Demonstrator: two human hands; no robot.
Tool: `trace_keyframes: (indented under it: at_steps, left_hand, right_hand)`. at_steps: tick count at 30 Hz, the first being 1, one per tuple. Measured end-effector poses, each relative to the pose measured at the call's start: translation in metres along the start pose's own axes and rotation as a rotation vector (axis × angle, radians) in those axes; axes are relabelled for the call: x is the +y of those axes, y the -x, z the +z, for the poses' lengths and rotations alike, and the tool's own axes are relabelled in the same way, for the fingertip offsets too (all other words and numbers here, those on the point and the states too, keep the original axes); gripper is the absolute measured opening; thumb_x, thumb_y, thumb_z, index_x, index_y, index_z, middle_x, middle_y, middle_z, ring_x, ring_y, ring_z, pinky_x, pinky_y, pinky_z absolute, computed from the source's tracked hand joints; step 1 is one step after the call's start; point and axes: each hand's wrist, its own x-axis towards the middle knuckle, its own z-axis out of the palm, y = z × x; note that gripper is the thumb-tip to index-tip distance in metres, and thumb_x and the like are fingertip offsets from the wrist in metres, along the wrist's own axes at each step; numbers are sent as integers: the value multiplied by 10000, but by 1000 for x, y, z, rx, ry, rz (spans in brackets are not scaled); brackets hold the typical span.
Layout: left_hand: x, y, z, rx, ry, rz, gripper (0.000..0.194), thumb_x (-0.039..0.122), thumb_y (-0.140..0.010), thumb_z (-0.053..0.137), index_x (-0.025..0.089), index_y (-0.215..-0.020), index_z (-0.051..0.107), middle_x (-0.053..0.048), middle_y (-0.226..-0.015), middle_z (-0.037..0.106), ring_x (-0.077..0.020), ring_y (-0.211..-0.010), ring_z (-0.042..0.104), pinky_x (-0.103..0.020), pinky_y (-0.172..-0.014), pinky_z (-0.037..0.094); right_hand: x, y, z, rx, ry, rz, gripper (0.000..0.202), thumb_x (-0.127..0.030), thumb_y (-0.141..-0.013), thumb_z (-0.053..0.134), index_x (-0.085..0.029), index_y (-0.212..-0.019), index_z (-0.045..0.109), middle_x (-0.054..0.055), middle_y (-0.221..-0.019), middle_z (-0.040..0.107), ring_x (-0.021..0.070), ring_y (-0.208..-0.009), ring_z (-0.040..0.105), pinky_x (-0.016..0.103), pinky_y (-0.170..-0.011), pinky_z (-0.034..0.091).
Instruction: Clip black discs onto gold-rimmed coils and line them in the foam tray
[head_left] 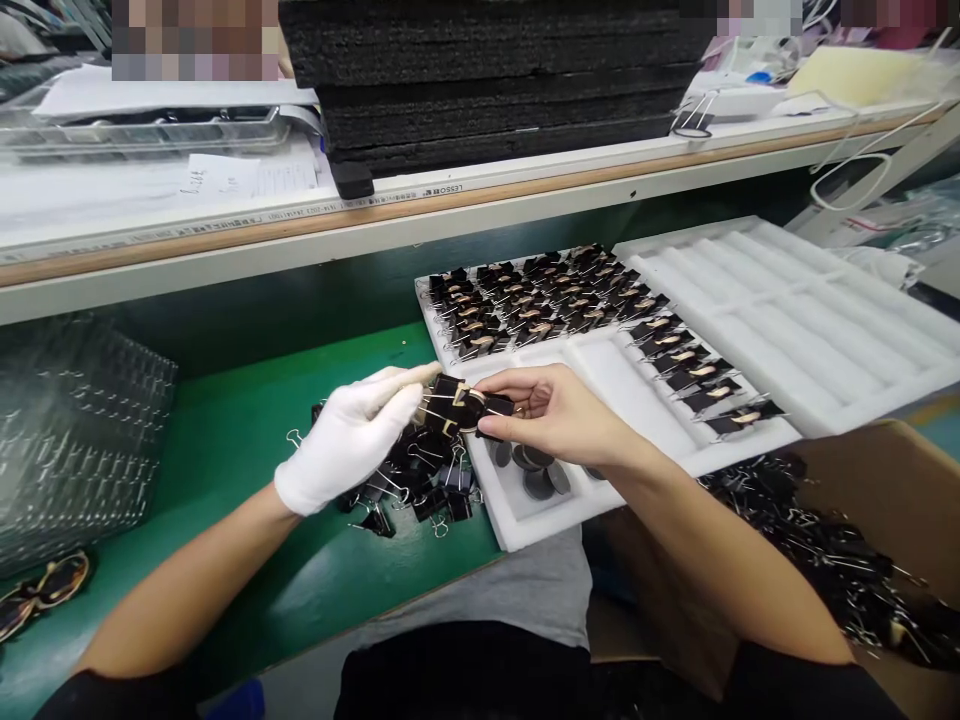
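My left hand [352, 430], in a white glove, has its fingers closed on a black binder clip [448, 398] with silver wire handles. My bare right hand [559, 410] pinches a second binder clip [498, 404] just to the right. Between the two clips shows a small tan-edged piece [471, 410], mostly covered. Below my left hand, loose binder clips [427, 460] lie heaped on the green table [315, 590]. Dark round discs [541, 482] lie in the near compartment of the white foam tray [517, 530], under my right hand.
Rows of clipped pieces [540, 300] fill the tray's far section and right column [697, 370]. Another white foam tray [795, 310] lies right. A cardboard box [892, 470] holds many binder clips. Clear plastic trays [82, 430] and sunglasses [52, 585] are left. Black foam sheets [495, 80] stand on the shelf.
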Motion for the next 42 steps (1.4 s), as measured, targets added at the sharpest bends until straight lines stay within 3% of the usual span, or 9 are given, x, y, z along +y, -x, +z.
trace_keyframes:
  at_steps: [9,13,16,20,24,27,31,37,42]
  left_hand:
    - [3,5,18,139,244,-224,495,546,-992,538,180,-1257,738,-80,-1247,749,-237,-1073,733,-372,-970,594]
    - [8,11,17,112,9,-80,396,457,-1021,503,219,-1208,757,-44,-1258,738,-218,-1149,701,-354,-1059,553]
    - [8,18,16,42,-133,80,374,374,-1015,514,275,-1338,674,-30,-1326,693,-208,-1194,674,-351,-1092,536]
    - [-1,22,8,-46,-214,121,540,395,-997,500,332,-1531,453,-46,-1445,597,-231,-1237,651,-400,-1103,541]
    - [-12,11,-3,-8,-331,-34,473,536,-971,472,397,-1417,546,2,-1357,656,-259,-1157,688,-483,-1078,554]
    - [-14,0,-7,-4,-371,-96,449,592,-957,443,419,-1343,593,31,-1334,675,-273,-1154,690,-526,-1094,530]
    - [-8,-7,-7,13,-367,-64,422,570,-967,427,387,-1288,630,32,-1316,686,-247,-1179,675,-461,-1127,506]
    - [-8,9,-18,34,-392,-108,425,584,-968,428,390,-1286,632,30,-1308,695,-239,-1162,681,-442,-1118,504]
    - [-18,28,-29,75,-430,-190,420,593,-967,437,413,-1294,629,48,-1327,691,-246,-1193,670,-455,-1126,494]
  right_hand:
    - [0,4,8,82,-77,96,349,-315,-734,867,-165,-1022,738,47,-868,764,158,-714,697,271,-605,552]
    - [4,7,8,-4,0,-15,364,-289,-774,830,-183,-1091,685,66,-1046,751,193,-940,721,301,-768,580]
    - [1,18,0,-75,155,-115,264,-287,-831,783,-192,-1058,688,48,-1051,746,200,-1003,713,328,-875,570]
    - [-19,57,-51,35,426,-163,143,-249,-887,705,-189,-1016,725,40,-983,775,194,-920,726,344,-878,577]
    - [-35,105,-139,259,787,-157,178,-321,-879,707,-213,-1012,756,61,-975,776,222,-879,718,394,-853,580]
    - [-32,118,-195,438,901,-150,216,-386,-846,726,-224,-984,770,83,-971,761,257,-910,706,441,-879,565]
    - [-9,87,-230,455,960,-276,228,-409,-809,732,-249,-960,795,96,-1067,733,282,-977,691,478,-938,529]
    - [30,11,-232,402,1182,-127,217,-354,-816,705,-261,-977,817,104,-1157,728,361,-1153,620,544,-964,348]
    - [45,-10,-236,321,1254,-41,258,-368,-839,678,-251,-1024,813,112,-1147,744,358,-1115,627,480,-895,311]
